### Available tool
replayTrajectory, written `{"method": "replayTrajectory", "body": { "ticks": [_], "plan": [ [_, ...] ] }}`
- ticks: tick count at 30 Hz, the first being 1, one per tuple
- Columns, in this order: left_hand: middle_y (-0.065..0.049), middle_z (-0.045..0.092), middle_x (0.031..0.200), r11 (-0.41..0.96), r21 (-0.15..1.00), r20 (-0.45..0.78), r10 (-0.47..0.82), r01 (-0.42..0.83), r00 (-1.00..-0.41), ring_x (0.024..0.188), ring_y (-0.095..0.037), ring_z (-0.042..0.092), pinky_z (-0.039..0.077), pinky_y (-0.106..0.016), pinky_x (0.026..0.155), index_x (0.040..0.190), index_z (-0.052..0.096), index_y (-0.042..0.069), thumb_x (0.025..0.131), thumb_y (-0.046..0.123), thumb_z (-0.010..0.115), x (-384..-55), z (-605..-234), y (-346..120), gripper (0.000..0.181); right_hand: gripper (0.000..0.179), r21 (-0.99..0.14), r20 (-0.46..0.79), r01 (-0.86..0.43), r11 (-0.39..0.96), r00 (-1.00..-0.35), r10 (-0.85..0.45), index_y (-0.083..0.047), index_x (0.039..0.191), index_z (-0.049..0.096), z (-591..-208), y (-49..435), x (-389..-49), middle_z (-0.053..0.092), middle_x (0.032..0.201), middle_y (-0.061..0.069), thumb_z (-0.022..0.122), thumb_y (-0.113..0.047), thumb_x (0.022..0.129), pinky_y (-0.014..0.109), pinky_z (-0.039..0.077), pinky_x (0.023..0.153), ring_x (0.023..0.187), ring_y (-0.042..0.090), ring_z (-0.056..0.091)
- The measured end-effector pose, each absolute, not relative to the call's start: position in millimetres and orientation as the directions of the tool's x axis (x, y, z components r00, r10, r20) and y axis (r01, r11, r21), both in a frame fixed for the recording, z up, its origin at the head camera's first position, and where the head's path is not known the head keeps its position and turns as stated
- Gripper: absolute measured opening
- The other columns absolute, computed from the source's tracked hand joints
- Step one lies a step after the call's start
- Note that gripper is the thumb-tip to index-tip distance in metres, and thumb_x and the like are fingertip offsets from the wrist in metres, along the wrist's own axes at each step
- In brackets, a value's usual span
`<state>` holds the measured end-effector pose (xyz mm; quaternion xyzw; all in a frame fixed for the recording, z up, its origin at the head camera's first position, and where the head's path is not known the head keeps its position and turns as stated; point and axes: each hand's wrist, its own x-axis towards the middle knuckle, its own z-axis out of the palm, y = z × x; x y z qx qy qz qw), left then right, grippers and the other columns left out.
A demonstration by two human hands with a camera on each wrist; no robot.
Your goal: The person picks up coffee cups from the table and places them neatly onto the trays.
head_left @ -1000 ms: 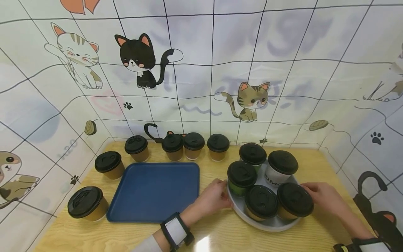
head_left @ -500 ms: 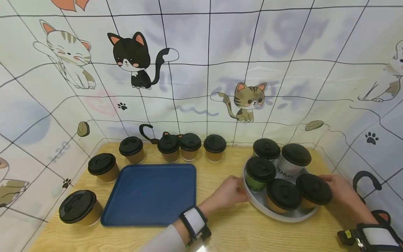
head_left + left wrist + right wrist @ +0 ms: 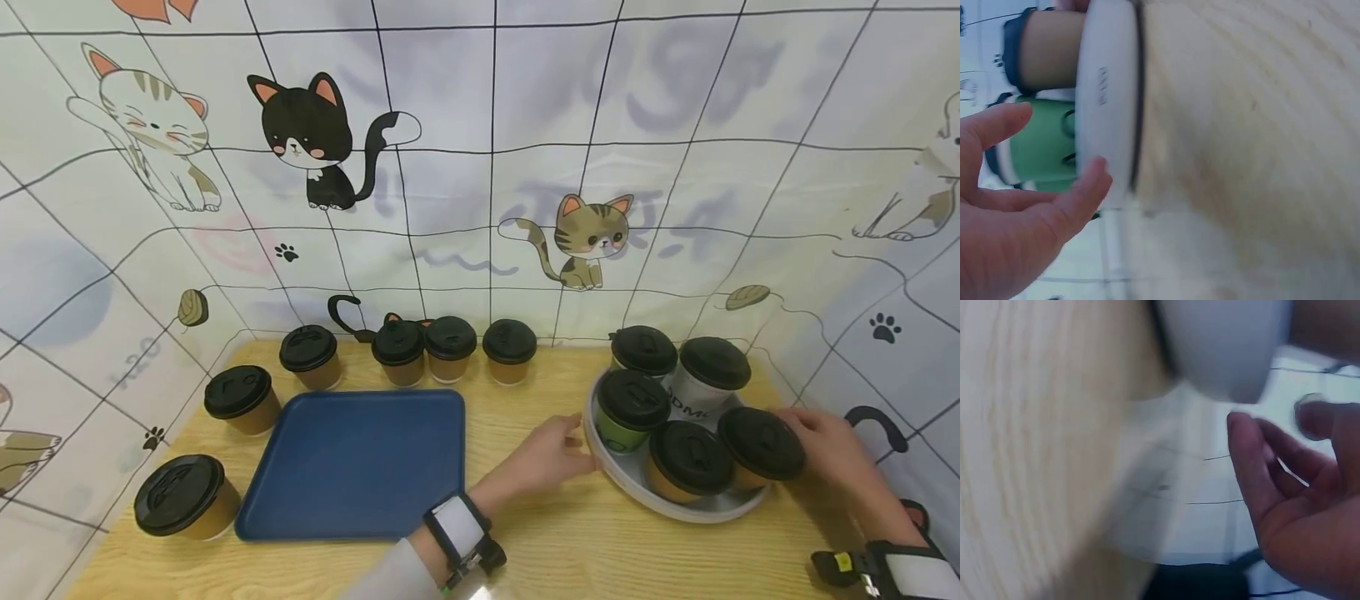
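Both hands flank the round white tray [image 3: 675,500] of five lidded cups at the right end of the worktop [image 3: 525,533]; the left hand [image 3: 551,454] lies loosely spread, fingertips [image 3: 1094,172] against the tray's rim, gripping nothing; the right hand [image 3: 828,446] sits relaxed at the far rim beside a brown cup [image 3: 759,450], apart from it in the wrist view; an uneven shove could tip the crowded cups or knock the tray into the wall

You're at a staged booth rather than a real café: a cat-print cloth backdrop [image 3: 480,167] wraps a small wooden worktop [image 3: 525,400] set with lidded paper cups [image 3: 450,346] and a blue tray [image 3: 352,462].
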<state>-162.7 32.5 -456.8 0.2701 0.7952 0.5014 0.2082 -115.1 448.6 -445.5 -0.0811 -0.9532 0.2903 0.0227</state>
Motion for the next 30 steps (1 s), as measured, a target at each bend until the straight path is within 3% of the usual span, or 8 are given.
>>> {"method": "replayTrajectory", "body": {
  "ticks": [2, 6, 9, 13, 18, 23, 27, 30],
  "plan": [
    [-0.011, 0.049, 0.155, 0.366, 0.907, -0.068, 0.617, 0.21, -0.784, 0.133, -0.023, 0.057, 0.051, -0.028, 0.099, 0.159, 0.04, 0.007, 0.096, 0.03, 0.073, -161, -447, 18, 0.074, 0.056, -0.601, 0.066, 0.105, 0.793, -0.982, 0.18, 0.016, 0.134, 0.057, -437, 442, -108, 0.06, 0.126, 0.041, 0.039, -0.033, 0.113, 0.031, 0.053, 0.074, 0.093, 0.011, 0.068],
    [-0.009, 0.055, 0.151, 0.391, 0.877, -0.009, 0.595, 0.28, -0.803, 0.137, -0.027, 0.053, 0.047, -0.041, 0.108, 0.155, 0.048, 0.01, 0.101, 0.032, 0.067, -158, -427, -14, 0.062, 0.051, -0.628, 0.228, 0.023, 0.778, -0.95, 0.212, 0.018, 0.143, 0.046, -414, 420, -92, 0.061, 0.125, 0.04, 0.035, -0.022, 0.114, 0.005, 0.043, 0.065, 0.084, -0.027, 0.042],
    [-0.006, 0.059, 0.146, 0.433, 0.836, 0.044, 0.559, 0.337, -0.828, 0.135, -0.027, 0.054, 0.047, -0.047, 0.107, 0.15, 0.054, 0.012, 0.102, 0.032, 0.066, -156, -418, -38, 0.054, 0.049, -0.644, 0.315, 0.052, 0.763, -0.891, 0.326, 0.006, 0.151, 0.045, -393, 395, -79, 0.068, 0.13, 0.004, 0.039, -0.026, 0.114, 0.002, 0.037, 0.076, 0.096, -0.026, 0.04],
    [-0.007, 0.059, 0.145, 0.493, 0.788, 0.092, 0.5, 0.37, -0.861, 0.134, -0.029, 0.055, 0.047, -0.052, 0.105, 0.147, 0.057, 0.011, 0.102, 0.03, 0.067, -154, -414, -68, 0.05, 0.041, -0.716, 0.39, 0.016, 0.698, -0.82, 0.419, -0.015, 0.15, 0.054, -367, 356, -63, 0.055, 0.122, -0.034, 0.047, -0.026, 0.111, 0.003, 0.031, 0.089, 0.115, -0.018, 0.043],
    [-0.008, 0.06, 0.144, 0.549, 0.764, 0.11, 0.407, 0.339, -0.907, 0.134, -0.033, 0.054, 0.046, -0.056, 0.105, 0.145, 0.06, 0.01, 0.1, 0.025, 0.069, -155, -412, -108, 0.048, 0.031, -0.703, 0.53, -0.167, 0.691, -0.772, 0.352, -0.012, 0.135, 0.067, -344, 297, -52, 0.063, 0.124, -0.026, 0.058, -0.01, 0.106, 0.004, 0.036, 0.094, 0.116, -0.013, 0.053],
    [-0.009, 0.06, 0.144, 0.63, 0.723, 0.098, 0.313, 0.284, -0.945, 0.136, -0.034, 0.053, 0.045, -0.056, 0.106, 0.147, 0.058, 0.01, 0.1, 0.024, 0.071, -158, -416, -148, 0.051, 0.025, -0.59, 0.689, -0.452, 0.669, -0.714, 0.124, 0.001, 0.12, 0.073, -341, 246, -48, 0.07, 0.117, -0.017, 0.063, 0.005, 0.098, 0.006, 0.042, 0.087, 0.105, -0.006, 0.062],
    [-0.015, 0.059, 0.144, 0.696, 0.675, 0.093, 0.249, 0.245, -0.964, 0.136, -0.04, 0.051, 0.043, -0.061, 0.106, 0.15, 0.053, 0.007, 0.1, 0.024, 0.07, -162, -421, -176, 0.056, 0.026, -0.51, 0.685, -0.537, 0.672, -0.726, -0.06, -0.008, 0.118, 0.074, -347, 206, -54, 0.072, 0.115, -0.006, 0.069, 0.002, 0.095, 0.009, 0.042, 0.089, 0.103, 0.0, 0.063],
    [-0.022, 0.055, 0.146, 0.748, 0.632, 0.09, 0.191, 0.204, -0.977, 0.138, -0.045, 0.047, 0.032, -0.07, 0.11, 0.15, 0.052, 0.003, 0.099, 0.023, 0.069, -169, -428, -198, 0.057, 0.025, -0.471, 0.597, -0.533, 0.703, -0.779, -0.19, -0.017, 0.12, 0.073, -359, 175, -63, 0.071, 0.117, -0.006, 0.072, -0.009, 0.096, 0.022, 0.049, 0.093, 0.11, 0.009, 0.065]
  ]
}}
